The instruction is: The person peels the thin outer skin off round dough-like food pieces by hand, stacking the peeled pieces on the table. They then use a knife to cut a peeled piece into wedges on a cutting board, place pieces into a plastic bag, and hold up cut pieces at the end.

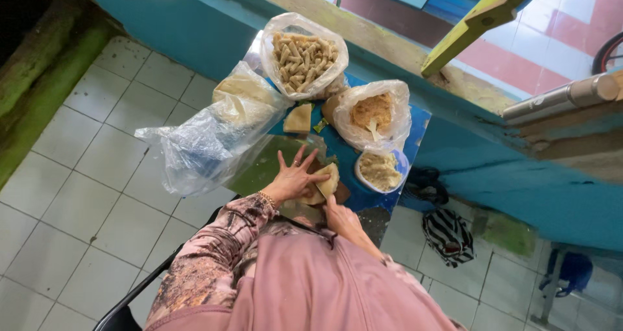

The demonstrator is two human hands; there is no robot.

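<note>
Blue table (415,120): left hand (293,178) lies flat, fingers apart, steadying wrapper (328,180); right hand (341,215) pinches its near edge.

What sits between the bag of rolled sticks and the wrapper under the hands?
In the head view, a folded pale wrapper piece lies on the blue table between them.

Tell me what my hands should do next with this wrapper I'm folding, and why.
Probably roll the wrapper forward one more turn. Your left hand lies spread flat over it, your right hand lifts its near edge, and it looks only partly folded. The bag of finished rolls suggests a tight tube shape.
</note>
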